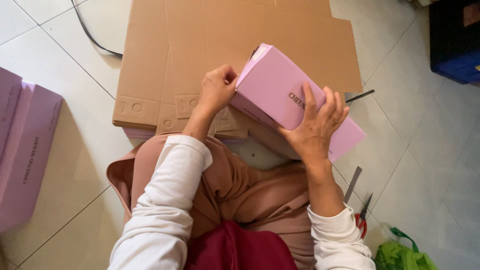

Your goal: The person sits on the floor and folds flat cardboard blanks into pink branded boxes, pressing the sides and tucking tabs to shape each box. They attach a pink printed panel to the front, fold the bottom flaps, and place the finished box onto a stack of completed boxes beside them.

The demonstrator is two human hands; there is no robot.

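White floor tiles (75,90) with dark grout lines made up the working surface, and a stack of flattened brown cardboard sheets (200,45) was spread across them in front of a seated person, whose lap was covered by dusty-pink cloth. A long pink carton (280,90) with dark lettering on its side was held tilted above the near edge of that cardboard, between the two hands. The right hand (316,127) was clamped on the carton from below and the side, its fingers spread over the pink face, with a ring seen on one finger. The left hand (217,90) was closed against the carton's upper end, where the end flap was seen slightly ajar; whether the flap itself was pinched could not be told. Both forearms were covered by white sleeves. More flat pink cartons (25,145) were stacked at the left edge of the view, well apart from the hands. Red-handled scissors (362,217) were lying on the tiles near the right elbow, with a green bag (400,255) just beyond them. A black cable (92,37) was trailed across the tiles at upper left, and a dark blue crate (455,40) was standing at upper right.
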